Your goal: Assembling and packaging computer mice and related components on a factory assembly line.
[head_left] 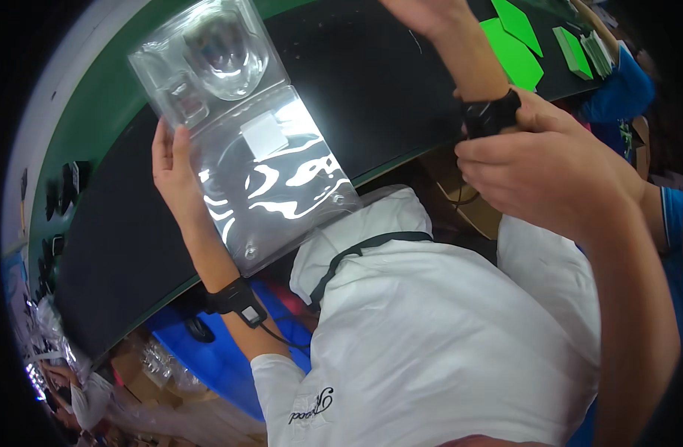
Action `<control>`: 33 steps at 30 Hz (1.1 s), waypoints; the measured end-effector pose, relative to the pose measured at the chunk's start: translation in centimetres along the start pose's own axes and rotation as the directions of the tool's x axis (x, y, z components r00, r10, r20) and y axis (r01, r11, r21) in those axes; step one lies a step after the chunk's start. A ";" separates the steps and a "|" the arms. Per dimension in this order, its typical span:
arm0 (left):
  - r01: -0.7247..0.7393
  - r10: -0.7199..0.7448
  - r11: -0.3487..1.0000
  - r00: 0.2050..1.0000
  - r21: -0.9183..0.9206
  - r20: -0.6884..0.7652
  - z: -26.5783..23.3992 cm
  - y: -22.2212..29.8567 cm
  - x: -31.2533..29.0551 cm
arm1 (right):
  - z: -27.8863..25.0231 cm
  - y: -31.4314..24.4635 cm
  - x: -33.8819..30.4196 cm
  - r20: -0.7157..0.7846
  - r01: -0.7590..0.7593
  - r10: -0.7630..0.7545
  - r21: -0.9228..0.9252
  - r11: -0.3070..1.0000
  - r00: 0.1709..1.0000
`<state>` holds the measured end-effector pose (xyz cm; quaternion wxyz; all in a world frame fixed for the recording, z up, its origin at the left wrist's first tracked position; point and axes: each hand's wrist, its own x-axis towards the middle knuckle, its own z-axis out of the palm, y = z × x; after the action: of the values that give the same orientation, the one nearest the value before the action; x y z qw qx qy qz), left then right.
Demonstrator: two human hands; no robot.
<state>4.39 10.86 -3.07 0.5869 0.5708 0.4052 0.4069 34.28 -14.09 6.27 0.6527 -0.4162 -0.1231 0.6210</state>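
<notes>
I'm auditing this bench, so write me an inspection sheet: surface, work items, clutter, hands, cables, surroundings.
Surface: black table, upper side.
Work items: clear package, unfolded, one half moulded; white square shows on the other half.
Clutter: green cards, upper right; black items, left, too small to identify.
Hands: left hand holds the package's edge; right hand cut off by the frame, grip unclear; another person's hand at its black strap.
Cables: black cable from the left forearm's device.
Surroundings: blue sleeve, upper right.
</notes>
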 end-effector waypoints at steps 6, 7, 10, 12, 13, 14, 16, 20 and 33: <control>-0.019 0.021 0.997 0.999 0.070 -0.035 1.1 0.8 -0.6 | 3.3 2.3 -6.8 -0.305 0.329 0.171 0.934 -0.140 0.937; -0.007 0.009 0.999 1.000 0.052 -0.030 1.1 0.6 -0.5 | 1.7 2.6 -6.5 -0.313 0.336 0.171 0.933 -0.128 0.934; -0.016 0.018 0.999 0.999 0.048 -0.032 1.2 0.6 -0.5 | -2.7 3.3 -6.2 -0.166 0.167 -0.019 0.985 0.033 0.986; -0.041 0.044 0.997 0.998 0.070 -0.048 0.7 0.8 -0.7 | -2.6 2.9 -5.7 -0.154 0.158 -0.039 0.981 0.117 0.987; -0.050 0.053 0.997 0.998 0.064 -0.044 0.9 0.7 -0.7 | -3.7 1.3 -5.2 -0.154 0.159 -0.051 0.980 0.119 0.987; -0.053 0.055 0.998 0.998 0.043 -0.031 1.4 0.6 -0.6 | -5.1 -1.4 -4.8 0.044 0.004 -0.054 0.740 0.673 0.998; -0.047 0.049 0.998 0.998 0.041 -0.036 0.9 0.4 -0.5 | -5.4 -3.2 -4.1 0.218 -0.120 0.072 0.215 0.969 0.973; -0.052 0.053 0.998 0.998 0.032 -0.019 0.2 -0.1 -0.3 | -2.5 -3.6 -4.2 0.118 -0.078 0.062 0.135 0.988 0.991; -0.080 0.081 0.995 0.997 0.055 -0.005 0.6 0.3 -0.6 | -3.6 -1.8 -3.7 0.037 -0.127 0.122 0.210 0.969 0.992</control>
<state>4.72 10.14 -2.77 0.5528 0.6011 0.3949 0.4209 37.26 -18.69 6.65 0.6516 -0.3436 -0.0374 0.6752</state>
